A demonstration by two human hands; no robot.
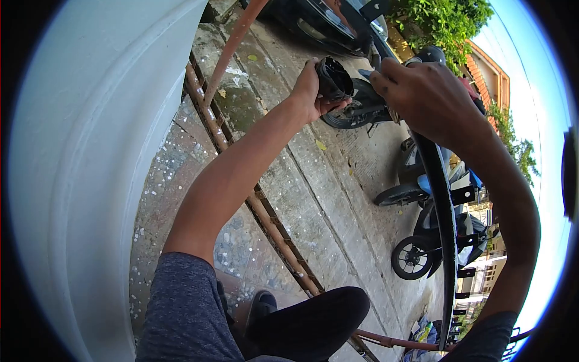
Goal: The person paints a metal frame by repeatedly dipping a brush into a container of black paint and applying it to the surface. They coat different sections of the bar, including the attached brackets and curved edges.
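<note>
My left hand [310,90] is wrapped round a small open cup [335,79] coated in glossy black, with its mouth tilted towards my right hand. My right hand [422,99] is raised at the black metal rail [445,223], its fingers closed in a pinch. Whatever lies between those fingers is mostly hidden by the hand. Short flat tabs [463,195] with holes stick out along the rail. The rail curves from the top of the view down past my right forearm.
A white wall-like surface [90,181] fills the left side. Rusty brown pipe [265,220] runs low across the paint-spotted floor [166,199]. Beyond are parked motorbikes [416,256], a dark car [319,27] and a leafy tree [443,21]. My bent knee [338,314] is below.
</note>
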